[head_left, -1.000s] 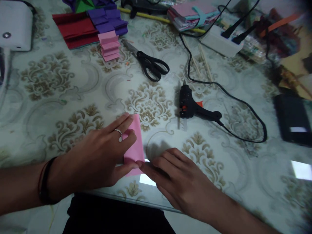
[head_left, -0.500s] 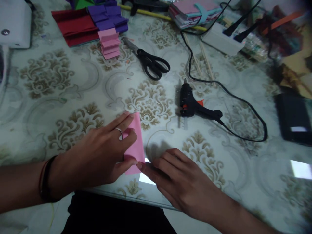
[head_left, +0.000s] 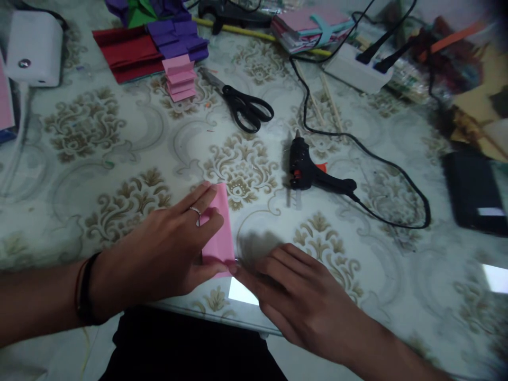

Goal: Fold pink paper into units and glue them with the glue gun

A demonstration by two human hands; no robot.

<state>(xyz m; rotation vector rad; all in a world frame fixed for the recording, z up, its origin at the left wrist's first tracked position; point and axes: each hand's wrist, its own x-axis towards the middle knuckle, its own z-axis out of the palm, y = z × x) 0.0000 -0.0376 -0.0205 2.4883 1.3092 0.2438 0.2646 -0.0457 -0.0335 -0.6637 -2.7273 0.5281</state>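
A folded piece of pink paper (head_left: pixel 223 233) lies on the patterned table near its front edge. My left hand (head_left: pixel 174 235), with a ring and a dark wristband, holds the paper from the left. Its fingers rest on the upper part and its thumb lies across the lower end. At the paper's lower right corner, my right hand (head_left: pixel 296 291) has its fingertips closed on the edge, close to the left thumb. The other fingers of that hand are curled. My left hand covers the paper's left side.
Beyond my hands lie black scissors (head_left: pixel 248 108), a black glue gun (head_left: pixel 313 172) with its cable, and a small pleated pink paper (head_left: pixel 180 78). Red folded paper (head_left: pixel 127 53) and purple folded paper (head_left: pixel 177 39) are behind. A white power strip (head_left: pixel 359 71) and a black phone-like object (head_left: pixel 474 193) sit right.
The view has shifted slightly. My right fingertips have moved a little along the paper's lower edge to the right, and less paper shows below my left thumb. My left hand keeps its place.
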